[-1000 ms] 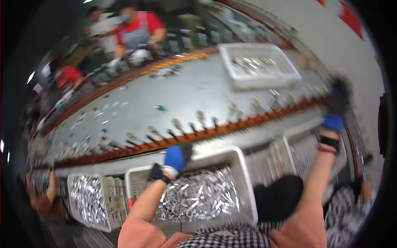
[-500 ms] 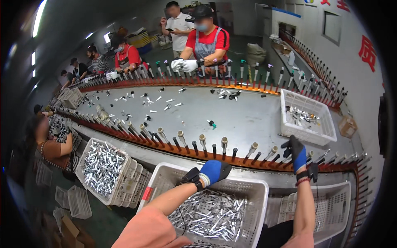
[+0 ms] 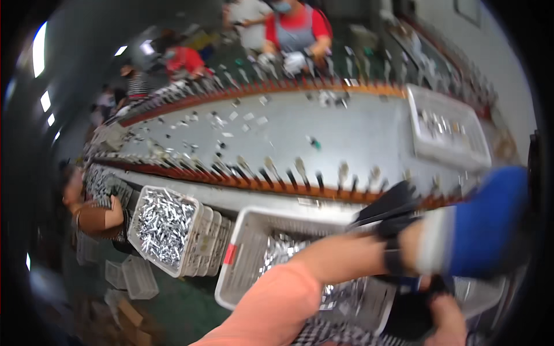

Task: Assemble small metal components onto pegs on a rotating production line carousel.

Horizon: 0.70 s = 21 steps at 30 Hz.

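My left hand [image 3: 487, 225], in a blue and black glove with a white cuff, is large and blurred at the right, raised in front of the conveyor's near corner. Its fingers are smeared, so a grip cannot be made out. Low down behind that forearm is my right hand [image 3: 408, 282], mostly hidden, with only a little blue glove and the wrist showing. Beneath my left arm stands a white plastic crate [image 3: 245, 216] of small silver tube-like parts [image 3: 283, 251]. Upright posts, several with pale tubes [image 3: 300, 169] on them, line the conveyor's near edge.
Stacked crates of silver parts [image 3: 164, 228] stand at the left. Another white crate [image 3: 453, 151] sits on the grey table [image 3: 358, 141] among scattered small parts. Across it, a gloved co-worker [image 3: 297, 34] works at the far row of posts. Another person [image 3: 101, 216] is at the left.
My left hand has swung right and closer, its arm now crossing over my right. My right hand has dropped from the post row to below. The view has shifted and blurred.
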### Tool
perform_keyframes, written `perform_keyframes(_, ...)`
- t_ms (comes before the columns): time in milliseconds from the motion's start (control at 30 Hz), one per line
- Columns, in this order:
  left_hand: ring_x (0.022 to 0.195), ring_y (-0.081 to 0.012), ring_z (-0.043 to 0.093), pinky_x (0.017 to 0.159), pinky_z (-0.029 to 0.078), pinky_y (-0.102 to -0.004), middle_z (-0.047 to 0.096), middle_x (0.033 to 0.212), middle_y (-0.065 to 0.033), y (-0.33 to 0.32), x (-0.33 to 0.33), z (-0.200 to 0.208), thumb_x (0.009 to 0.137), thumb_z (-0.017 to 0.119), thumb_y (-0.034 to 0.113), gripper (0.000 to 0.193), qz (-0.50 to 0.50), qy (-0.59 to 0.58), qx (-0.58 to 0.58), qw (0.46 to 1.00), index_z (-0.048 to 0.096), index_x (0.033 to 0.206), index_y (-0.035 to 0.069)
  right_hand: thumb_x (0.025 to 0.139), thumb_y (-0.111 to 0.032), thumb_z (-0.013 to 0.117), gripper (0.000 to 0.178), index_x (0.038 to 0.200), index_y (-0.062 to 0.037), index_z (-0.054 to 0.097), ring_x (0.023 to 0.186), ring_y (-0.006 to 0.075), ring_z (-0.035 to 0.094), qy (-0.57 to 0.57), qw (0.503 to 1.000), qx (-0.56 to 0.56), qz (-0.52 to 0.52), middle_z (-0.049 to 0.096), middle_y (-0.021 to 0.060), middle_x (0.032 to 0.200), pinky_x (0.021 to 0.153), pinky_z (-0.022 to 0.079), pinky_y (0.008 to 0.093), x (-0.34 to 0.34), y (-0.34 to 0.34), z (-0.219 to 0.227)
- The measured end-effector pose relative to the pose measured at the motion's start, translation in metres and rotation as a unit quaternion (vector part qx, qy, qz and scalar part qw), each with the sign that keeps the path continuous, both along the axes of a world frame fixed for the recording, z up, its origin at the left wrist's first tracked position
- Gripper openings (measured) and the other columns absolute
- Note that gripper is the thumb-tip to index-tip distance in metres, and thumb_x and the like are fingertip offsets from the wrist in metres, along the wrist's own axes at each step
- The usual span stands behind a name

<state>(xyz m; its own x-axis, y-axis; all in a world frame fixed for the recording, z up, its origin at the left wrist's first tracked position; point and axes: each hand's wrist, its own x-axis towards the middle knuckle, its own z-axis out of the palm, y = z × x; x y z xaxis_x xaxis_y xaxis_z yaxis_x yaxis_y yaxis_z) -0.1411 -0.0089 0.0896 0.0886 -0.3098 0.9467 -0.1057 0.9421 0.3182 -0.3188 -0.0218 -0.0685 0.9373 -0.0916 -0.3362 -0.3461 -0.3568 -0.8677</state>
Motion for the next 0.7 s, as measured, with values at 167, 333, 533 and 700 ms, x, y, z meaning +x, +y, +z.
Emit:
perform_keyframes(167, 0.118, -0.0193, 0.068, 0.106, 0.052, -0.0314, 0.069, 0.132, -0.0156, -0.02, 0.02, -0.041, 0.109, 0.054, 0.014, 0.046, -0.004, -0.22, 0.081, 0.972, 0.052, 0.151, -0.006, 0.105, -0.02, 0.068, 0.036, 0.137, -0.0029, 0.071, 0.116, 0.0261, 0.073, -0.135, 0.981, 0.054, -0.127, 0.076, 0.0168, 0.13, 0.101, 0.057, 0.0387, -0.007, -0.028, -0.009)
perform_keyframes(333, 0.091, -0.0124, 0.072, 0.081, 0.055, -0.0287, 0.078, 0.101, -0.0081, -0.01, 0.092, -0.132, 0.114, 0.053, 0.023, 0.038, 0.078, 0.012, 0.468, 0.88, 0.068, 0.14, 0.001, 0.111, -0.027, 0.058, 0.04, 0.143, -0.004, 0.067, 0.108, 0.0186, 0.071, -0.152, 0.909, -0.098, -0.376, 0.076, 0.0097, 0.12, 0.1, 0.056, 0.0349, -0.043, -0.093, 0.003)
perform_keyframes(533, 0.097, -0.0384, 0.077, 0.083, 0.06, -0.0442, 0.078, 0.106, -0.024, 0.109, 0.215, -0.273, 0.103, 0.067, 0.028, 0.031, 0.375, -0.207, 0.526, 0.734, 0.078, 0.118, 0.002, 0.116, -0.032, 0.045, 0.046, 0.152, -0.0067, 0.059, 0.124, 0.022, 0.068, -0.344, 0.786, 0.095, -0.505, 0.071, 0.0157, 0.137, 0.108, 0.052, 0.0344, 0.005, -0.22, 0.007)
perform_keyframes(700, 0.098, -0.0452, 0.072, 0.086, 0.058, -0.0512, 0.075, 0.104, -0.0241, 0.097, 0.201, -0.265, 0.102, 0.063, 0.038, 0.036, 0.404, -0.275, 0.556, 0.673, 0.079, 0.11, 0.007, 0.112, -0.05, 0.052, 0.056, 0.11, -0.0008, 0.079, 0.081, 0.02, 0.072, -0.25, 0.84, 0.118, -0.466, 0.077, 0.0126, 0.09, 0.08, 0.056, 0.0336, 0.094, -0.212, -0.046)
